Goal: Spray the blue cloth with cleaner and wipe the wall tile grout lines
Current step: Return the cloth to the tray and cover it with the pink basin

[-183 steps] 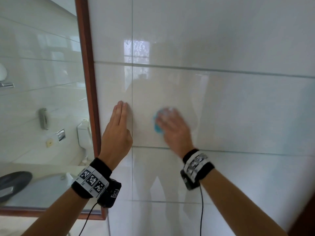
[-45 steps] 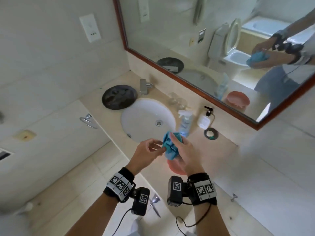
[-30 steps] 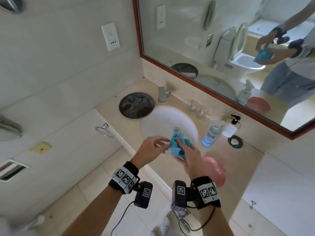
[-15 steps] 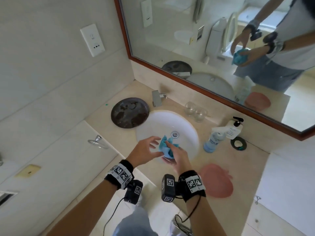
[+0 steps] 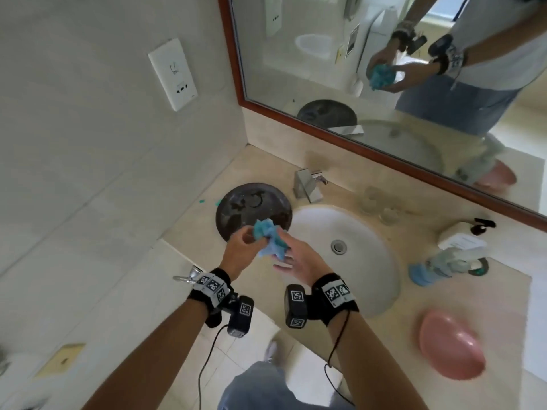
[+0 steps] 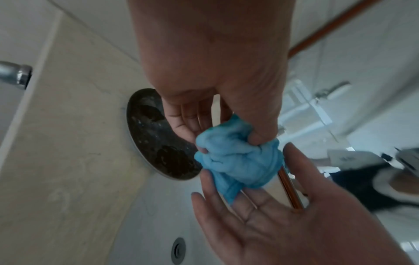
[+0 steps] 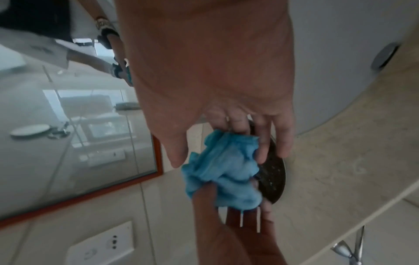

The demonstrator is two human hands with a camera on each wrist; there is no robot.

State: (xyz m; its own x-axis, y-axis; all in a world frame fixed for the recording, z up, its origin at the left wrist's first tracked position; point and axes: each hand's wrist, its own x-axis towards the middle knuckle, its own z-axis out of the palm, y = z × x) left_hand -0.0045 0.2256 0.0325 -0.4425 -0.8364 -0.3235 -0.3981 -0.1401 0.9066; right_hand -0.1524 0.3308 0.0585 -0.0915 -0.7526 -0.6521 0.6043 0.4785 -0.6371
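- Pinching the crumpled blue cloth (image 5: 270,238) between thumb and fingers, the left hand (image 5: 240,252) holds it above the beige vanity counter (image 5: 195,214).
- Right hand (image 5: 299,260) flat, fingers straight, touching the cloth's underside.
- White basin (image 5: 364,261), dark round plate (image 5: 236,205), spray bottle (image 5: 444,263), framed mirror (image 5: 296,69), tiled wall (image 5: 88,143).

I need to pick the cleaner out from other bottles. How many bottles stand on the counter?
2: a spray bottle with blue liquid right of the sink, and a white pump bottle just behind it, nearer the mirror. None seems hidden.

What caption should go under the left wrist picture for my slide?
Left hand pinches the bunched blue cloth above the open right hand.
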